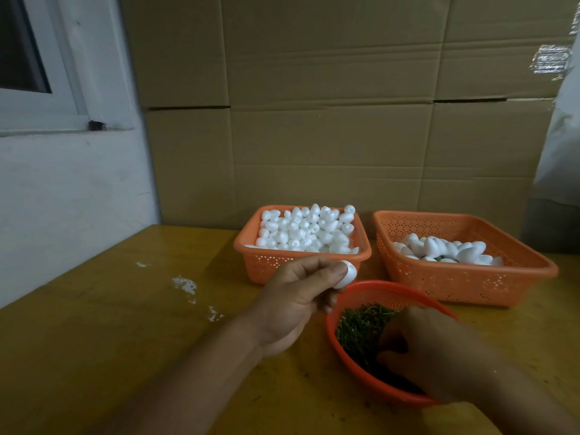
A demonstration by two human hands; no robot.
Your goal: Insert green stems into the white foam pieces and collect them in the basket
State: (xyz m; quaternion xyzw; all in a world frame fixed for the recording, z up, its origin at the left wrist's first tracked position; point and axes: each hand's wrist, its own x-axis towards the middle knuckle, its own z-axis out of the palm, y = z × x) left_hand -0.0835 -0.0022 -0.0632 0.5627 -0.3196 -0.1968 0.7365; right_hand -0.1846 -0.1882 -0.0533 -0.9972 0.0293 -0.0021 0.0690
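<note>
My left hand point(295, 296) pinches foam piece point(346, 274), unstemmed; right hand point(430, 350) in stems point(361, 324), grip unclear. Right basket point(470, 290) partly filled; left basket point(266, 268) full.

On my feed: white foam pieces point(309, 229) fill an orange perforated basket point(266, 265); dark green stems point(361, 324) heap in a red-orange round mesh basket point(351, 365) on the mustard-yellow table point(125, 324), brown cardboard point(314, 105) behind.

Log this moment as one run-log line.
left hand: holds foam piece | right hand: in round basket, on green stems | stage: fetching stem
</note>
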